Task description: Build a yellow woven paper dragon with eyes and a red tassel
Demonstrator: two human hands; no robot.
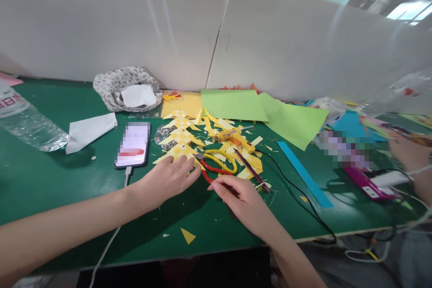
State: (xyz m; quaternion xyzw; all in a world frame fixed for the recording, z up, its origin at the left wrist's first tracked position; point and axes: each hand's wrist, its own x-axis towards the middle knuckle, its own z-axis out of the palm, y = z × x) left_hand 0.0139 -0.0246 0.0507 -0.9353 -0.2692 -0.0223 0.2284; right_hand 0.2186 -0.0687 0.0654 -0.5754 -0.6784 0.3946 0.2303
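Observation:
My left hand (177,173) rests with bent fingers at the lower edge of a woven yellow-and-white paper fish (182,149), seemingly gripping it; the thumb is hidden. Similar paper fish (181,122) lie in a column behind it. My right hand (238,193) is closed, thumb and forefinger pinched together at the end of a red handle (216,170). Whether the fingertips hold that handle or something small cannot be made out. Yellow loop handles (229,159) lie beside the red one, with a grey metal part near my left fingertips.
A glue gun (232,137), a dark pencil (251,170) and paper scraps lie beyond my right hand. Left are a charging phone (132,146) and a plastic bottle (37,123). Green sheets (234,104), a blue strip (303,173) and a purple power strip (369,184) spread rightward; another person's arm (413,162) is there.

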